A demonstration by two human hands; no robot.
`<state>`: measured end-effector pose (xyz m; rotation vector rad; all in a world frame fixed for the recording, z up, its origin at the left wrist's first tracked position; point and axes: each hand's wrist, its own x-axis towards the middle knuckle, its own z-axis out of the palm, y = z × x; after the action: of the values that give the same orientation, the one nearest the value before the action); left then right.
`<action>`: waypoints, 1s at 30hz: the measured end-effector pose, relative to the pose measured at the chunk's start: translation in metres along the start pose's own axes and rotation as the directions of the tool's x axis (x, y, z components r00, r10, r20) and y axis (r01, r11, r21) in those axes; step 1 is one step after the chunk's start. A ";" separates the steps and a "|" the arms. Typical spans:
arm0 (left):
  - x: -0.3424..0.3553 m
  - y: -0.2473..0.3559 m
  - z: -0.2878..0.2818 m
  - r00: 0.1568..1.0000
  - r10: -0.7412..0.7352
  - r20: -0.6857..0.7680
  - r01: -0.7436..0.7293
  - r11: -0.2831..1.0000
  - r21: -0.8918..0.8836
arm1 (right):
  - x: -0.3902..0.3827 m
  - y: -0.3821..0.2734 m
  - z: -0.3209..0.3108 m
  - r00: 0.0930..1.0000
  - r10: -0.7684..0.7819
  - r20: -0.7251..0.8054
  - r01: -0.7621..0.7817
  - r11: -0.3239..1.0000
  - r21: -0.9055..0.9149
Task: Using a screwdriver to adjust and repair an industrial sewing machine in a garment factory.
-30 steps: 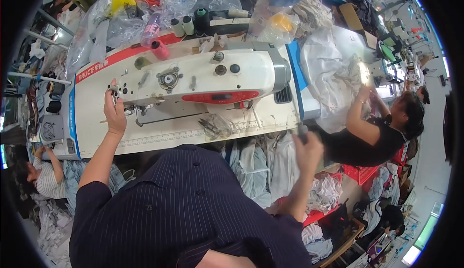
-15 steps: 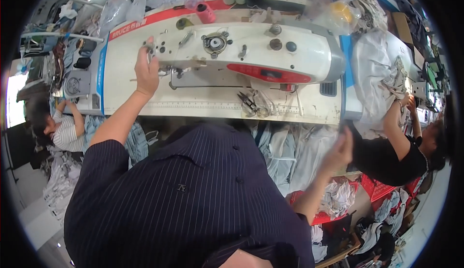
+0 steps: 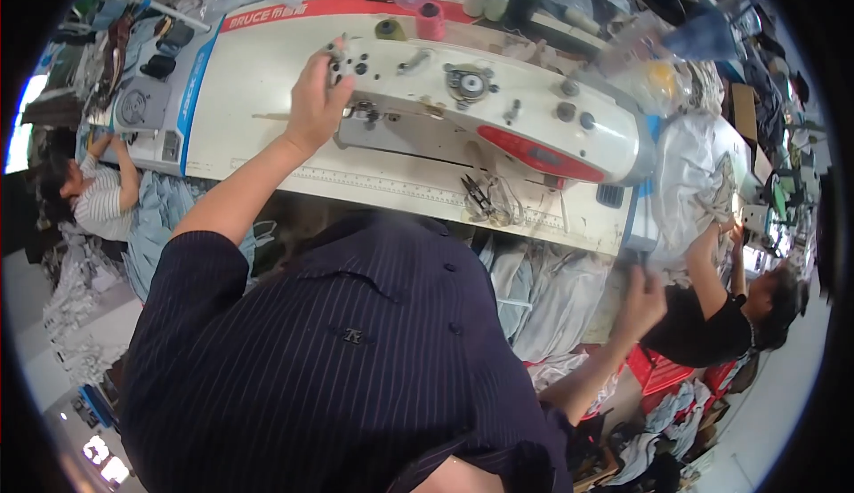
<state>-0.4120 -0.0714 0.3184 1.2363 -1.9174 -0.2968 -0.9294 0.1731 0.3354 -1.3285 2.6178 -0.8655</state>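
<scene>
My left hand [image 3: 313,106] grips the left end of the white sewing machine head [image 3: 418,88], thumb on the near side and fingers reaching over the top. Knobs and thread guides stud that end. Out to the right, past the table's front edge, my right hand [image 3: 642,304] is raised with its fingers curled together. A thin dark piece seems to rise from its fingertips, too blurred to name. Thread snips [image 3: 477,195] lie on the white sewing table [image 3: 240,128], in front of the machine's arm.
Pink thread [image 3: 431,21] and several other spools stand behind the machine. Clear plastic bags [image 3: 636,48] crowd the back right. Pale fabric [image 3: 560,311] hangs below the table's front edge. One person [image 3: 703,319] works at the right, another [image 3: 102,190] at the left.
The whole view has turned and shifted, so the table now slants down to the right. My left hand keeps its place on the machine's end. My right hand, smeared before, shows more sharply.
</scene>
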 end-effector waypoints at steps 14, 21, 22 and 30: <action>-0.100 -0.160 0.014 0.964 -0.226 0.136 0.189 0.952 0.242 | 0.134 -0.087 -0.047 0.954 -0.243 -0.175 0.109 0.826 -0.553; -0.113 -0.203 0.001 0.944 -0.228 0.237 0.098 0.883 0.459 | -0.028 -0.015 0.048 0.827 0.442 -0.348 -0.294 0.867 0.403; -0.117 -0.210 -0.013 0.941 -0.252 0.228 0.124 0.878 0.462 | -0.034 -0.028 0.068 0.743 0.638 -0.200 -0.452 0.700 0.553; -0.093 -0.232 -0.040 0.957 -0.277 0.087 0.225 0.898 0.378 | -0.028 0.001 0.061 0.611 0.790 0.056 -0.701 0.508 0.501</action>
<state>-0.2141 -0.0986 0.1626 1.7604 -1.9894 -0.1654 -0.8938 0.1677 0.2792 0.0839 2.4213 -1.3374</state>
